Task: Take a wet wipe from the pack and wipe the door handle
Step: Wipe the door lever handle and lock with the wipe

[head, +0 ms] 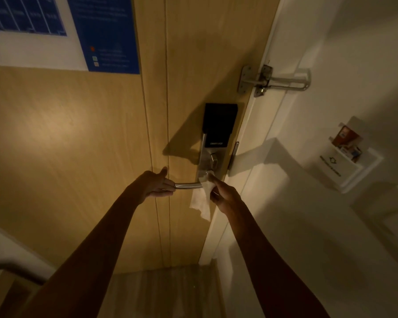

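A steel lever door handle (187, 185) sticks out leftward from a lock plate on the wooden door (101, 134). My right hand (223, 195) grips a white wet wipe (201, 200) and presses it against the handle's inner end by the lock plate; the rest of the wipe hangs down loosely. At the handle's free left end sits my left hand (157, 184), fingers extended and touching the tip, thumb raised. The wipe pack is not in view.
A black electronic lock box (218, 125) sits above the handle. Higher up, a metal swing-bar door guard (276, 80) spans door and white frame. A key-card holder (345, 157) hangs on the right wall. Blue notices (106, 33) are posted on the door.
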`<state>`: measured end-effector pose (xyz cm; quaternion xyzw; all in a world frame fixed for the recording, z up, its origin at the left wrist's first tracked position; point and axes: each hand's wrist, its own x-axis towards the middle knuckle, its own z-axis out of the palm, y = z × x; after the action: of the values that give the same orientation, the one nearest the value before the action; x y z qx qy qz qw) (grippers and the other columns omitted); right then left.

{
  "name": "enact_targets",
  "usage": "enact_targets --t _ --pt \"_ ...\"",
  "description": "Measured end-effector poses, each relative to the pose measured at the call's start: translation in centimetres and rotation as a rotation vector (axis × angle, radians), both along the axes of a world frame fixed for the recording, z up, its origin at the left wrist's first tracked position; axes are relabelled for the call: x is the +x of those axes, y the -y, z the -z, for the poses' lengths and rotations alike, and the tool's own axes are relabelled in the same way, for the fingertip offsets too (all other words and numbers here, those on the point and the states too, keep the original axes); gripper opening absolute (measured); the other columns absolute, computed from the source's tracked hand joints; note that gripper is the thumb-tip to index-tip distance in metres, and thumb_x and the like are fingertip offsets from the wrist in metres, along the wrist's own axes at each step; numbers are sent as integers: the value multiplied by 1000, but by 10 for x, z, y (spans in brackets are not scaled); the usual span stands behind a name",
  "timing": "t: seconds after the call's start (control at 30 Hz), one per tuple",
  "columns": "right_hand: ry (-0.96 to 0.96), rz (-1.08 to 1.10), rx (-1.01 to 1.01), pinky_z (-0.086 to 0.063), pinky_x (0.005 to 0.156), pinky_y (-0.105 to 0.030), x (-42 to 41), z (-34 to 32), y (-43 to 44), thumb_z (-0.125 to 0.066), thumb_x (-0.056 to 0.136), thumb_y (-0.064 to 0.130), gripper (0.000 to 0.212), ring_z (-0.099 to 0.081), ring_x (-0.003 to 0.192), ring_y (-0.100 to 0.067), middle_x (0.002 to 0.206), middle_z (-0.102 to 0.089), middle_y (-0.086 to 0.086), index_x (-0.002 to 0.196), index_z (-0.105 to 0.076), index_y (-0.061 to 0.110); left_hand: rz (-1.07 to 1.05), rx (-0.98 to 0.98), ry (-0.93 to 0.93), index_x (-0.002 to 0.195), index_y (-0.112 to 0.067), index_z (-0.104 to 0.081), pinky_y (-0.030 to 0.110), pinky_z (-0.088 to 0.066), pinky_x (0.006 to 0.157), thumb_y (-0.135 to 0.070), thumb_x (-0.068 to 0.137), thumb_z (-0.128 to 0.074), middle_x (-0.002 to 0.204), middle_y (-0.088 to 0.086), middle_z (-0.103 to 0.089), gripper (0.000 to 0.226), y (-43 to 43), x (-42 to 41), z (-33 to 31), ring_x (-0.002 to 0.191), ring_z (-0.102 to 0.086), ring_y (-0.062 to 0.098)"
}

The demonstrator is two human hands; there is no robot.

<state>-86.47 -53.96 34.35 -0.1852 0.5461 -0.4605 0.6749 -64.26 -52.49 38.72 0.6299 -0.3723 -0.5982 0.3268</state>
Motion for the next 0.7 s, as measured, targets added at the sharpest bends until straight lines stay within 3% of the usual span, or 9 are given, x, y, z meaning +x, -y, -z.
enact_targets --t 0.1,0.17,0.23,0.3,0.4,0.47,0.6,0.7 --pt "117 7 26 -48 99 -50 2 -1 5 -80 77 18 51 -61 106 -36 114 -64 -19 118 -54 2 9 -2 -19 91 2 -71 22 -60 67 -40 100 -40 104 22 -72 53 -2 1 1 83 -73 23" --pt "80 -25 20 -47 100 -52 5 -5 5 -78 79 18 47 -62 105 -36 113 -65 -19 117 -55 3 12 -5 -28 93 2 -70 23 -60 69 -40 100 -41 106 23 -71 52 -3 1 1 87 -72 25" --pt "-160 -48 -26 -51 97 -50 5 -7 3 -79 79 21 36 -65 100 -34 107 -67 -18 106 -60 6 10 -4 -28 93 3 -70 23 -60 68 -40 100 -40 106 24 -71 53 -4 0 1 84 -72 24" --pt "-506 2 -159 -56 89 -42 5 -6 -1 -81 77 28 27 -68 85 -22 98 -71 -10 93 -66 12 9 -1 -16 92 3 -70 23 -60 69 -40 100 -39 106 24 -71 54 -3 0 0 81 -72 23" --pt "-907 169 -450 -56 83 -33 1 0 -6 -79 78 38 33 -67 76 -9 90 -74 -1 97 -72 12 -2 -2 -1 91 2 -70 23 -60 69 -40 101 -39 105 23 -72 54 -3 -2 -1 83 -72 23" --pt "-1078 192 -684 -57 85 -36 1 9 -10 -73 85 32 23 -69 83 -11 92 -74 0 97 -72 12 -21 0 7 92 3 -70 22 -60 66 -39 100 -40 103 22 -72 53 -4 -4 0 79 -73 22" --pt "-1387 -62 -1023 -55 88 -26 1 32 -26 -60 95 27 25 -61 107 -10 115 -67 0 119 -66 21 -20 -12 17 93 5 -70 21 -60 65 -38 100 -41 101 23 -72 52 -5 -5 -4 79 -72 22" --pt "-1370 -115 -1102 -53 93 -23 -15 46 -29 -61 95 20 37 -56 121 -12 129 -62 -1 132 -58 26 -19 -17 7 90 4 -70 20 -60 60 -37 100 -41 100 22 -72 51 -9 -6 -5 77 -71 22"
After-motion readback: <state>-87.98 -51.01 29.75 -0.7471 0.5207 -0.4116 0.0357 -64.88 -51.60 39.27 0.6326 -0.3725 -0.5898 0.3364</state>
